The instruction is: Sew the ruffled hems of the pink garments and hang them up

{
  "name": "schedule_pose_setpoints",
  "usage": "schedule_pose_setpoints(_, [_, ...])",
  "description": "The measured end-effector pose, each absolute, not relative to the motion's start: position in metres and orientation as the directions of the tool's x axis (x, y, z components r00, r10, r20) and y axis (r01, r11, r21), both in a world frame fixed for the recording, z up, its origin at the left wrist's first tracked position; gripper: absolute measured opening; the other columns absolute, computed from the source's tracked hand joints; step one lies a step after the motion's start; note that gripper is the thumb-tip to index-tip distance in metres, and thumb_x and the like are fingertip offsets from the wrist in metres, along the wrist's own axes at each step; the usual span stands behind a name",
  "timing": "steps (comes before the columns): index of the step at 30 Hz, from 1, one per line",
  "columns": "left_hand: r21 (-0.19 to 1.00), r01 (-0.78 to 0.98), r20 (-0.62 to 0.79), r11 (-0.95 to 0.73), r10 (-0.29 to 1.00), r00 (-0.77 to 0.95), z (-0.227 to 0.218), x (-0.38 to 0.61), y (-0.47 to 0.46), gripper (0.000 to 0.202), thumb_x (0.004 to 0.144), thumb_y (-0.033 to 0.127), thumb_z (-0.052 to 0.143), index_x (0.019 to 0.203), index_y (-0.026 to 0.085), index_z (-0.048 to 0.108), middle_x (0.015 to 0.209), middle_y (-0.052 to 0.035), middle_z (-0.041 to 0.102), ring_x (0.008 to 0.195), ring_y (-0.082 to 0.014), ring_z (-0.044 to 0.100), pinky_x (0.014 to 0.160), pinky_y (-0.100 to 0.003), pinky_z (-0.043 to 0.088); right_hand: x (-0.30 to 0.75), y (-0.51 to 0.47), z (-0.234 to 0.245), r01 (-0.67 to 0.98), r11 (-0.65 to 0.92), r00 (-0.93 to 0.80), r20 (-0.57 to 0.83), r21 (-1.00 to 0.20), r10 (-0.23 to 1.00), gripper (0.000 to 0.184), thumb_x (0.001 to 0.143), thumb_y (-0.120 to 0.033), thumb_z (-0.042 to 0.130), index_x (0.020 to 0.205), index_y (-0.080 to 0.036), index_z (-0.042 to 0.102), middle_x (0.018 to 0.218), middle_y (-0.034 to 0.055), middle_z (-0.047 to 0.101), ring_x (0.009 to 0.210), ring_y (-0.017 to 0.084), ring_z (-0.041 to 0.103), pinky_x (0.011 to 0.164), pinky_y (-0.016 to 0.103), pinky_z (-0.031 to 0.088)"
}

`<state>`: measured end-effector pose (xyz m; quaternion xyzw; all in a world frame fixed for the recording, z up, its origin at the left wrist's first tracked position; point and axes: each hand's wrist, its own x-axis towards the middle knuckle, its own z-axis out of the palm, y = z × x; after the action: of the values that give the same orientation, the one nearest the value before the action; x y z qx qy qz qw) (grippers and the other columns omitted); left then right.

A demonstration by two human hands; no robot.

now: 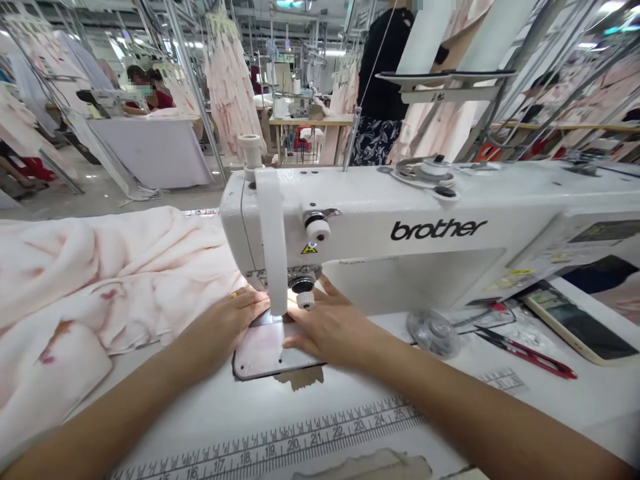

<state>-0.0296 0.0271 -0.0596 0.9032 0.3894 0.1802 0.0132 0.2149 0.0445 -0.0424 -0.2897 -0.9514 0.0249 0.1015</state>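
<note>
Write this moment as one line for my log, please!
left hand: by needle plate | right hand: on needle plate | machine: white Brother sewing machine | nearby: pale pink fabric

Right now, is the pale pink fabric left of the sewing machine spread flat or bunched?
Bunched: the pale pink fabric lies in heaped folds beside the left hand.

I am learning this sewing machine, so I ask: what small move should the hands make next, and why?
Probably keep the small dark-edged piece steady: the left hand and right hand lie on either side of the needle area, with heaped pale pink fabric beside them.
</note>
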Motion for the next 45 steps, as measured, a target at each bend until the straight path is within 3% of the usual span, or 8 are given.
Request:
schedule_pose_setpoints(8, [0.058, 0.734, 0.266, -0.676, 0.719, 0.642, -0.062, -0.024, 0.024, 0.037, 0.092, 0.007, 0.037, 0.122, 0.014, 0.058, 0.121, -0.0123, 0.063, 0.114, -0.0250, 0.058, 0.095, -0.040, 0.053, 0.212, 0.043, -0.047, 0.565, 0.824, -0.798, 0.233, -0.030, 0.556, 0.039, 0.093, -0.055, 0.055, 0.094, -0.017, 0.064, 0.102, 0.0080, 0.069, 0.116, 0.028, 0.054, 0.116, 0.049, 0.014])
schedule_pose_setpoints(13, [-0.021, 0.796, 0.176, -0.605, 0.782, 0.598, -0.057, -0.016, 0.019, 0.036, 0.093, 0.006, 0.037, 0.122, 0.013, 0.057, 0.124, -0.0147, 0.061, 0.116, -0.0266, 0.058, 0.092, -0.041, 0.054, 0.210, 0.041, -0.050, 0.577, 0.816, -0.794, 0.258, 0.036, 0.550, 0.041, 0.092, -0.057, 0.055, 0.091, -0.017, 0.064, 0.096, 0.0070, 0.070, 0.120, 0.030, 0.052, 0.117, 0.051, 0.007])
schedule_pose_setpoints(20, [-0.055, 0.820, 0.080, -0.570, 0.816, 0.572, -0.047, -0.009, 0.018, 0.038, 0.089, 0.004, 0.038, 0.119, 0.011, 0.059, 0.128, -0.0166, 0.060, 0.118, -0.0283, 0.058, 0.092, -0.041, 0.054, 0.211, 0.042, -0.050, 0.579, 0.815, -0.798, 0.222, 0.025, 0.560, 0.051, 0.093, -0.063, 0.047, 0.108, -0.017, 0.064, 0.124, 0.0113, 0.062, 0.131, 0.032, 0.040, 0.118, 0.054, 0.011])
schedule_pose_setpoints(26, [0.000, 0.819, 0.119, -0.573, 0.813, 0.569, -0.051, -0.011, 0.019, 0.038, 0.087, 0.003, 0.041, 0.118, 0.012, 0.060, 0.123, -0.0161, 0.063, 0.117, -0.0289, 0.059, 0.092, -0.042, 0.054, 0.213, 0.043, -0.052, 0.580, 0.815, -0.794, 0.218, -0.011, 0.568, 0.054, 0.092, -0.064, 0.047, 0.115, -0.018, 0.063, 0.127, 0.0118, 0.059, 0.131, 0.032, 0.039, 0.118, 0.055, 0.012])
schedule_pose_setpoints(38, [0.069, 0.819, 0.188, -0.570, 0.813, 0.550, -0.058, -0.012, 0.019, 0.032, 0.093, 0.007, 0.040, 0.118, 0.014, 0.060, 0.121, -0.0148, 0.063, 0.116, -0.0277, 0.059, 0.092, -0.043, 0.053, 0.213, 0.041, -0.046, 0.582, 0.812, -0.795, 0.188, -0.033, 0.577, 0.052, 0.094, -0.063, 0.044, 0.105, -0.017, 0.065, 0.123, 0.0114, 0.061, 0.135, 0.031, 0.035, 0.118, 0.054, 0.014])
schedule_pose_setpoints(42, [0.050, 0.827, 0.159, -0.560, 0.822, 0.547, -0.059, -0.011, 0.020, 0.030, 0.093, 0.007, 0.042, 0.116, 0.014, 0.060, 0.120, -0.0140, 0.063, 0.113, -0.0271, 0.059, 0.092, -0.043, 0.052, 0.212, 0.040, -0.044, 0.597, 0.801, -0.786, 0.173, -0.041, 0.594, 0.051, 0.093, -0.063, 0.047, 0.105, -0.017, 0.064, 0.124, 0.0115, 0.060, 0.133, 0.030, 0.037, 0.118, 0.053, 0.013])
schedule_pose_setpoints(45, [0.077, 0.828, 0.156, -0.555, 0.827, 0.540, -0.056, -0.011, 0.020, 0.031, 0.093, 0.007, 0.042, 0.118, 0.014, 0.059, 0.119, -0.0133, 0.063, 0.112, -0.0268, 0.059, 0.092, -0.043, 0.052, 0.212, 0.041, -0.041, 0.605, 0.792, -0.778, 0.150, -0.084, 0.610, 0.051, 0.092, -0.065, 0.046, 0.101, -0.018, 0.064, 0.114, 0.0104, 0.064, 0.128, 0.028, 0.043, 0.118, 0.051, 0.013])
